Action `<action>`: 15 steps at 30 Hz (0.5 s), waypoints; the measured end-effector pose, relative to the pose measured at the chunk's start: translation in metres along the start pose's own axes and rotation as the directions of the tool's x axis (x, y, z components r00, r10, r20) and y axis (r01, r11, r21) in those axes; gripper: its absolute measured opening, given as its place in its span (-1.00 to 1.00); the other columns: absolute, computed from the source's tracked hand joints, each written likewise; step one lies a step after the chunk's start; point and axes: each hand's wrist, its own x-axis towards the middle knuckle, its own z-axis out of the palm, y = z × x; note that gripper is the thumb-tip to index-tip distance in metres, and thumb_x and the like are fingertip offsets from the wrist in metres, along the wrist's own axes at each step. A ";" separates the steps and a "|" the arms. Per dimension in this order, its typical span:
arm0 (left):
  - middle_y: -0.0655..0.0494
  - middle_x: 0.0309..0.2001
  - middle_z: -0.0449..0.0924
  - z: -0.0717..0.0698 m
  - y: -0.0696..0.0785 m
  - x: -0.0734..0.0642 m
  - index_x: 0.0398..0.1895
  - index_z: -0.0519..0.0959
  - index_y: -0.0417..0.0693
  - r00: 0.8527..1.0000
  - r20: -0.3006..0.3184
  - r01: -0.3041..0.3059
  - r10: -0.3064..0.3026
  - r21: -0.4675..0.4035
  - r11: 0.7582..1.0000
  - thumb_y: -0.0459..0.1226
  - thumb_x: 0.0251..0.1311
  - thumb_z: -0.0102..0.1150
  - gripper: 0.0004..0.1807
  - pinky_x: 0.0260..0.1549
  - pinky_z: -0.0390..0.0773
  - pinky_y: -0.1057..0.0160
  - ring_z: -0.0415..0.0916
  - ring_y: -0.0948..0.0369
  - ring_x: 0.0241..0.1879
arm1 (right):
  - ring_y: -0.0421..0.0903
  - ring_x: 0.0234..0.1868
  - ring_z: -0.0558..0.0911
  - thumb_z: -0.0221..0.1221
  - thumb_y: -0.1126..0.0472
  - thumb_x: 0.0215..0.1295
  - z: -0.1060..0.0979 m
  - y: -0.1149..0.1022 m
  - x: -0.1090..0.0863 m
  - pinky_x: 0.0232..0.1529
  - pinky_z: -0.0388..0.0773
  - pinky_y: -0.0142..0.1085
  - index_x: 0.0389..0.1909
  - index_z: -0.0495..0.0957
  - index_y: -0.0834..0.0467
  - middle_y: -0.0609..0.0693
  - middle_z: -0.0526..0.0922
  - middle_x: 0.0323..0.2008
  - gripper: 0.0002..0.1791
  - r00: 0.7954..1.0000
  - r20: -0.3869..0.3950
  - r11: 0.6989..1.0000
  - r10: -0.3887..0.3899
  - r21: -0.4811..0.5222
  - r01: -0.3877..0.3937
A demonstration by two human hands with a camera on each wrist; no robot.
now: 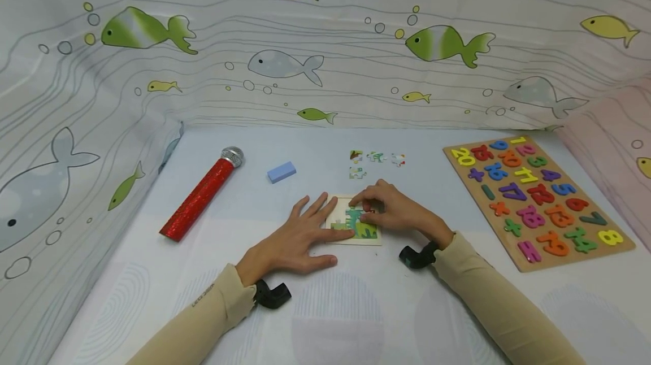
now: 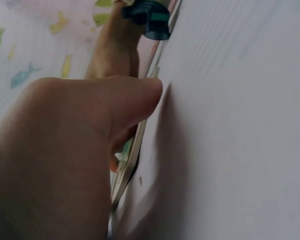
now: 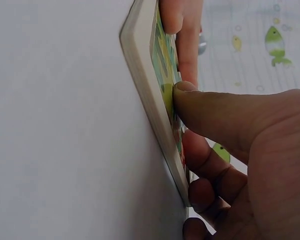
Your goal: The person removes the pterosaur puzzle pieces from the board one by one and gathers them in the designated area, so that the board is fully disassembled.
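**My left hand and right hand on the jigsaw tray**

The jigsaw tray lies flat around the middle of the white tabletop, right under my fingers. My left hand spreads wide, palm down, from the tray's left side. Its index finger lies straight across the green pieces near the tray's near edge, its middle fingertip reaches the far left corner, and the thumb points out over the tabletop, off the tray. Whether that thumb touches the cloth, I cannot tell.

My right hand comes in over the tray's right side with the fingers bent. Thumb and index fingertip are a narrow gap apart, both down on the puzzle picture; the right wrist view shows the thumb against its surface. I cannot tell whether a piece is pinched between them. A bit of red shows beside the index finger. Pale wood is visible in the tray's far left part.

Just beyond the tray, toward the tabletop's far edge, lie four loose pieces, three in a row and one nearer me. A blue block sits to their left, then a red microphone slanting near the tabletop's left edge. A number board lies along the right edge.
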 end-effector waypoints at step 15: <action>-0.16 0.65 -0.08 0.001 -0.001 -0.001 0.44 0.38 0.58 1.000 -0.023 -0.004 0.004 0.000 1.000 0.25 0.32 0.00 -0.41 0.49 -0.21 -0.35 -0.25 -0.14 0.66 | -0.10 -0.27 0.31 0.37 0.21 0.28 0.000 -0.002 0.000 -0.21 0.23 -0.23 0.00 0.72 -0.01 -0.18 0.58 -0.37 -0.73 1.000 -0.005 0.999 0.030 0.029 -0.030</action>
